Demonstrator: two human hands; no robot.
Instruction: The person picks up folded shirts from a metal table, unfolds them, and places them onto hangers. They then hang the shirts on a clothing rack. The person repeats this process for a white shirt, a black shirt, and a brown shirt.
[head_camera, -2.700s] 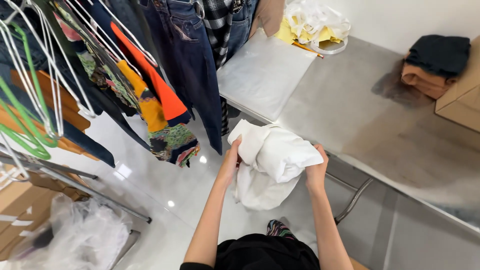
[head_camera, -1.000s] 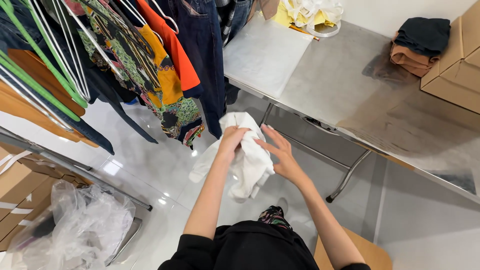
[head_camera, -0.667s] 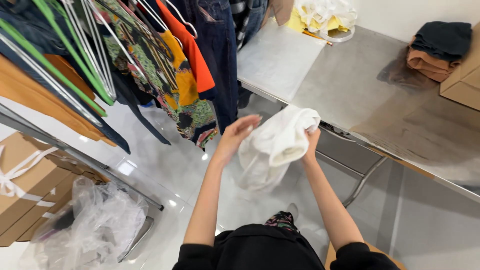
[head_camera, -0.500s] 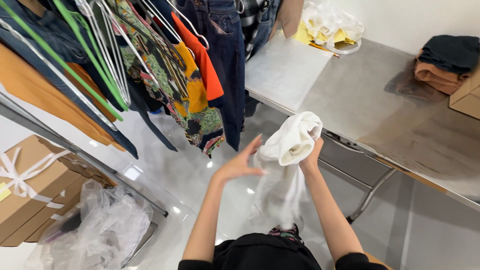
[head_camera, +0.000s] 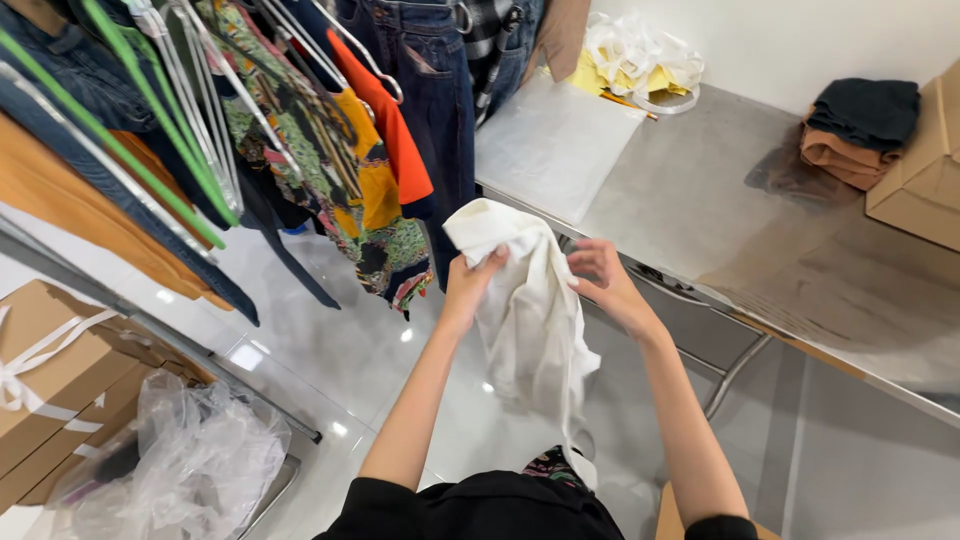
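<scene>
Both hands up in front of the chest on a white, soft, crumpled cloth garment (head_camera: 528, 300), held in mid-air over the glossy white floor (head_camera: 340, 350), just off the near edge of the grey metal table (head_camera: 720, 210).

Left hand (head_camera: 470, 283): closed on the top left of the garment, fingers curled into the bunched fabric near its highest point.
Right hand (head_camera: 605, 282): partly open, fingers spread and curled lightly against the right edge of the fabric. Touching it for sure; whether it actually pinches the cloth I cannot tell.

Change vs half a second ago: then the right hand carried the bunch up high and the left was open and off the cloth. Now the left has the top and the fabric hangs longer below both hands, down toward the person's black top (head_camera: 480, 510). So the grip has passed over to the left side and the bundle is loosening out, no longer balled up as it was a few seconds back.

Around it:
- rack of hanging clothes (head_camera: 300, 150) to the left, close to the left hand, not touching
- small stack of folded garments, dark on tan (head_camera: 860, 130), far end of table
- brown cardboard box (head_camera: 925, 170) beside that stack
- clear plastic bag (head_camera: 190, 470) on the floor, lower left
</scene>
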